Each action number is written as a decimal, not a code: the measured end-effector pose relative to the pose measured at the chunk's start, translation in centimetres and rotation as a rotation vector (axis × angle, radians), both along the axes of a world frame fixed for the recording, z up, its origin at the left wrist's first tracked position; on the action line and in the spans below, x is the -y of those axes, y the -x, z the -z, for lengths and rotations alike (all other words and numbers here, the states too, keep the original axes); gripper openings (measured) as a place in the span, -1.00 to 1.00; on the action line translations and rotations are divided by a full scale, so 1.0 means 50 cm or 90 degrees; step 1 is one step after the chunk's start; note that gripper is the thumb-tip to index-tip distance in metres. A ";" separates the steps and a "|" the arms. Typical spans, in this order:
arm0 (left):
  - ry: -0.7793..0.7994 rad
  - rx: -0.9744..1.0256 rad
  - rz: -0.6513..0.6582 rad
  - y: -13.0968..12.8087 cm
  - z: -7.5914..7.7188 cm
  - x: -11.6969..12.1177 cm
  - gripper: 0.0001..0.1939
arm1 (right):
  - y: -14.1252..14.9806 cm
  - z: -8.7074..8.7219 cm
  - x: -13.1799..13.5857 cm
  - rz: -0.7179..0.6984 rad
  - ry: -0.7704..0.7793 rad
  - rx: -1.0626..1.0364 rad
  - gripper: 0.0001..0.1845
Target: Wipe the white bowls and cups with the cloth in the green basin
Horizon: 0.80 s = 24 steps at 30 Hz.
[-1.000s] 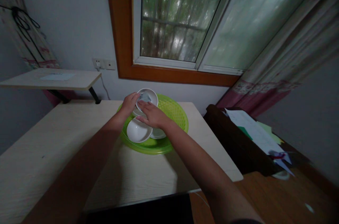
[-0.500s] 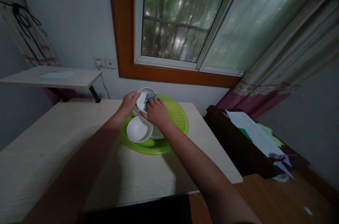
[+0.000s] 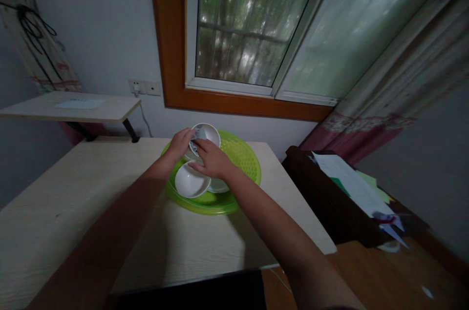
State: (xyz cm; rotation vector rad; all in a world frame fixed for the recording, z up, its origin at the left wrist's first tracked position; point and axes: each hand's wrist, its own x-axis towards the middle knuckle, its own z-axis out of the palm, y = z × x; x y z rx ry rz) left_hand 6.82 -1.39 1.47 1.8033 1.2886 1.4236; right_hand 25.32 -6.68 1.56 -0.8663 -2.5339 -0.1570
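A white bowl (image 3: 212, 133) is tilted toward me above the far left part of a round green plastic basket (image 3: 246, 158). My left hand (image 3: 179, 144) grips the bowl's left rim. Inside the bowl, my right hand (image 3: 211, 157) presses a grey-blue patterned cloth (image 3: 198, 139) against the left wall, fingers bent over it and thumb stretched apart. Nearer to me, a second white bowl (image 3: 191, 181) rests in the basket below my right thumb. Another white dish (image 3: 219, 185) shows partly beside it, mostly covered by my right hand and the second bowl.
The basket stands on a pale wooden table (image 3: 205, 237) against the wall below a window (image 3: 252, 31). A raised shelf (image 3: 73, 106) is at the left. Papers (image 3: 351, 183) lie on a dark piece of furniture (image 3: 311, 202) to the right.
My right hand has moved left inside the bowl with the cloth, from the right side to the left wall. The bowl has turned or shifted slightly right.
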 end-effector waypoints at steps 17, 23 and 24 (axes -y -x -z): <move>-0.003 -0.053 -0.029 0.001 -0.023 0.024 -0.69 | 0.005 -0.029 0.013 0.142 -0.029 0.098 -0.64; -0.022 -0.039 -0.032 0.006 -0.009 0.014 -0.68 | -0.005 -0.011 0.005 0.018 0.014 0.010 -0.47; -0.023 -0.031 -0.027 0.006 -0.006 0.012 -0.68 | -0.005 -0.007 0.003 0.000 0.011 -0.004 -0.39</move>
